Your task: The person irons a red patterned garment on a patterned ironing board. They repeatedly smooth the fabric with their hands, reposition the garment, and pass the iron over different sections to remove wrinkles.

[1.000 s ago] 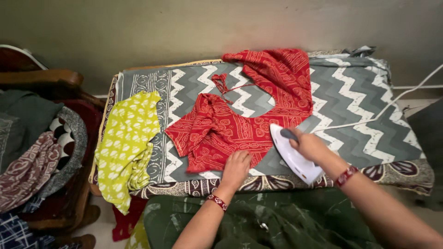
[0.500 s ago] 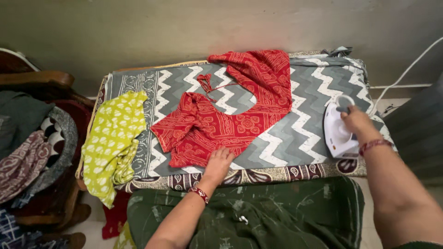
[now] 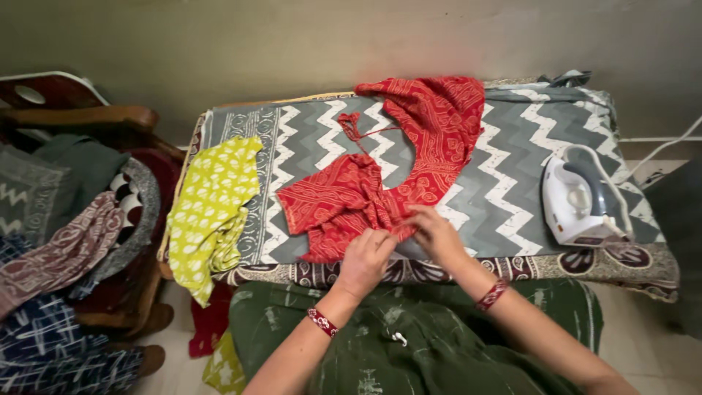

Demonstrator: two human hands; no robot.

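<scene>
A red patterned blouse (image 3: 398,172) is spread over the middle of the worktop (image 3: 512,183), which is covered by a grey and white zigzag cloth. Its near hem is gripped by both hands: the left hand (image 3: 365,260) has its fingers (image 3: 380,238) closed on the fabric edge, and the right hand (image 3: 435,232) has its fingers pinched on the same edge just beside it. A white and grey iron (image 3: 581,197) is stood on the right end of the worktop, well apart from the hands. A yellow-green printed garment (image 3: 212,212) is draped over the left end. Piled clothes (image 3: 66,249) are seen on a wooden chair at the left.
</scene>
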